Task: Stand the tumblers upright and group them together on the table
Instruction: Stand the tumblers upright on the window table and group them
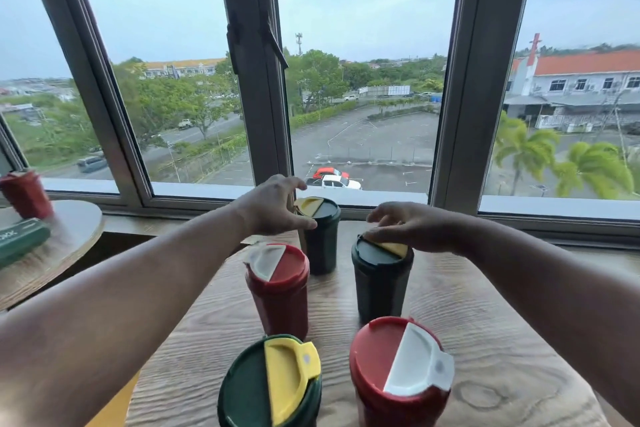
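Left hand spread beside far green tumbler; right hand seemingly resting loose on its neighbour.

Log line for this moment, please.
five tumblers upright, grouped on table | left hand at far green tumbler | right hand on green tumbler lid

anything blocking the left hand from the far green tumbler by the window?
Nothing visible. The left hand is open right beside the far green tumbler, fingers spread at its lid. The red tumbler stands nearer the camera, below the forearm, out of the path.
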`<action>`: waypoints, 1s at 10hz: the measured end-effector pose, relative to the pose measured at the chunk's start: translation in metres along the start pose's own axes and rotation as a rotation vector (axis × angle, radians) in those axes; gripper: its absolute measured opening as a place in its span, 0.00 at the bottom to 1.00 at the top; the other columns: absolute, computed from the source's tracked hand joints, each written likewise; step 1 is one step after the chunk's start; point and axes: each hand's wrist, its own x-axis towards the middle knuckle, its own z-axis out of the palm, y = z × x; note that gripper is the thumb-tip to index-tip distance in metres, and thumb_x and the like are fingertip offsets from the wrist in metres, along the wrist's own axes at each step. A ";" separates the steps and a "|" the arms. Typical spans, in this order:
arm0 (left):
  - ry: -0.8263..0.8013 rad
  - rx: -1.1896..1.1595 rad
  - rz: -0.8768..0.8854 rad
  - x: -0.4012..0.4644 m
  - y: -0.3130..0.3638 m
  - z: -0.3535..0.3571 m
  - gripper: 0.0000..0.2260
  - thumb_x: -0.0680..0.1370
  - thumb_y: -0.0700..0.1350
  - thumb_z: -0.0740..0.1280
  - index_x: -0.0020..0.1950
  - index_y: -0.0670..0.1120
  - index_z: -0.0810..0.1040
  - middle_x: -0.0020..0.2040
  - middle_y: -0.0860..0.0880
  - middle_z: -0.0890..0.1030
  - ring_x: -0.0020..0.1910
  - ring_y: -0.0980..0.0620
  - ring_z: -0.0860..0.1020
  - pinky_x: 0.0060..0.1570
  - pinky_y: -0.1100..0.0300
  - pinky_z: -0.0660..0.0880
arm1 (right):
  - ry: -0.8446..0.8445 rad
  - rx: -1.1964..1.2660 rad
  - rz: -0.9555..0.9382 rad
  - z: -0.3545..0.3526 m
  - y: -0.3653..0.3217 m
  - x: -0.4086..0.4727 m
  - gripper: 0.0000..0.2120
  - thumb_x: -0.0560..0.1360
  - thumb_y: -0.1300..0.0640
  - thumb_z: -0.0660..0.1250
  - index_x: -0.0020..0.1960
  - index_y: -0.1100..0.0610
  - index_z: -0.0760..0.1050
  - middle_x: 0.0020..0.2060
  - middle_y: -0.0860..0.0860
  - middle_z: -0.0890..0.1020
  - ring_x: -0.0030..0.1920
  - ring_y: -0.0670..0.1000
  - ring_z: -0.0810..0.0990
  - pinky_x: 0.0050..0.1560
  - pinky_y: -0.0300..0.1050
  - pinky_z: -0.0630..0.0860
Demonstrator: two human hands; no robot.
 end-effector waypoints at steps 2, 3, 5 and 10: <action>-0.222 0.082 -0.062 0.040 0.012 0.012 0.44 0.67 0.58 0.78 0.78 0.54 0.61 0.77 0.48 0.64 0.73 0.47 0.67 0.71 0.54 0.64 | -0.103 -0.122 -0.025 0.008 0.008 0.009 0.48 0.55 0.27 0.75 0.70 0.44 0.71 0.65 0.46 0.79 0.62 0.48 0.78 0.67 0.52 0.75; -0.254 0.089 -0.077 0.048 0.018 0.013 0.42 0.68 0.54 0.79 0.77 0.54 0.61 0.74 0.46 0.68 0.70 0.45 0.70 0.66 0.57 0.67 | -0.096 -0.123 -0.033 0.011 0.010 0.005 0.49 0.53 0.28 0.77 0.70 0.42 0.71 0.65 0.44 0.78 0.64 0.48 0.78 0.68 0.53 0.75; -0.211 0.081 -0.044 0.031 0.027 0.013 0.44 0.64 0.55 0.81 0.75 0.52 0.64 0.68 0.46 0.74 0.59 0.48 0.74 0.53 0.61 0.68 | -0.037 -0.182 -0.071 0.011 0.001 -0.014 0.46 0.59 0.36 0.81 0.73 0.40 0.66 0.68 0.40 0.71 0.66 0.45 0.70 0.69 0.45 0.70; -0.169 0.021 0.030 -0.021 0.042 0.019 0.37 0.66 0.55 0.79 0.71 0.51 0.67 0.67 0.49 0.74 0.61 0.49 0.74 0.57 0.60 0.72 | 0.061 -0.212 -0.057 0.022 0.003 -0.028 0.55 0.55 0.33 0.79 0.77 0.44 0.62 0.73 0.48 0.69 0.71 0.49 0.68 0.73 0.47 0.66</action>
